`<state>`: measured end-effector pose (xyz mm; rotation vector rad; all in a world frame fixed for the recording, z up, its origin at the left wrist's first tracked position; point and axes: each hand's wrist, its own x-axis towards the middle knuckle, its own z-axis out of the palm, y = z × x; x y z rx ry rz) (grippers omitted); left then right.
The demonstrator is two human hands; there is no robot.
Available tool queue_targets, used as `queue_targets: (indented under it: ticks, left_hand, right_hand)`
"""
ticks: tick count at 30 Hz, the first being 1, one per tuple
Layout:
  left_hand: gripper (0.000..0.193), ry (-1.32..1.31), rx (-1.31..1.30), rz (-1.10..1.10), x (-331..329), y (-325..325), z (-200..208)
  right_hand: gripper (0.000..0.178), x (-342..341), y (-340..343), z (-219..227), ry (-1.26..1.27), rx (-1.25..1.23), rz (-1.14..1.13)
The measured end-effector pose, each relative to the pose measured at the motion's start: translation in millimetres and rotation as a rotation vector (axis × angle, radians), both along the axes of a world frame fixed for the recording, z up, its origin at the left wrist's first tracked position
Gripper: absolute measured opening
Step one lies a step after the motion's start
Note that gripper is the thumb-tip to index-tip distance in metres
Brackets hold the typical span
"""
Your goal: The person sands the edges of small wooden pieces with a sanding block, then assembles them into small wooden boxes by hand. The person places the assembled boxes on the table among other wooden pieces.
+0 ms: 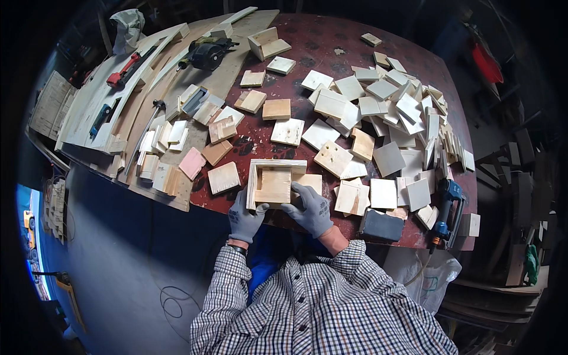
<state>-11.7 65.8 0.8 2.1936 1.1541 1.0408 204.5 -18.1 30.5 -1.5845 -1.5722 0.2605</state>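
Observation:
At the near edge of the red table, my gloved left hand (245, 219) is closed on the near end of an L-shaped wooden corner piece (253, 177) made of two boards. A square wood block (276, 177) sits inside its angle. My right hand (312, 212), also in a grey glove, grips the block's near right side between thumb and fingers. Partly behind the right fingers lies another pale block (313, 182). A loose square block (223, 178) rests just left of the corner piece.
Many loose wood blocks (349, 89) are heaped across the red table (307, 41). A blue nail gun (448, 207) stands at the right edge, near a dark grey block (381, 225). Leftward are a hammer (158, 105), a black power tool (208, 53) and a red tool (123, 71) on boards.

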Motion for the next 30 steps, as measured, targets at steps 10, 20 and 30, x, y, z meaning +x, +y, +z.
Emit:
queue_targets:
  ticks: [10,20,30]
  left_hand:
    - [0.065,0.086,-0.021,0.110,3.9,-3.4,-2.3]
    - [0.068,0.056,-0.088,0.126,5.4,-7.5,3.4]
    - [0.077,0.036,-0.050,0.114,3.8,-7.4,11.2]
  right_hand:
    - [0.078,-2.2,1.7,8.8,-0.098,0.002,0.045]
    - [0.062,11.7,4.3,39.9,-0.372,0.006,0.125]
    - [0.049,65.3,112.1,125.6,-0.248,0.026,0.155]
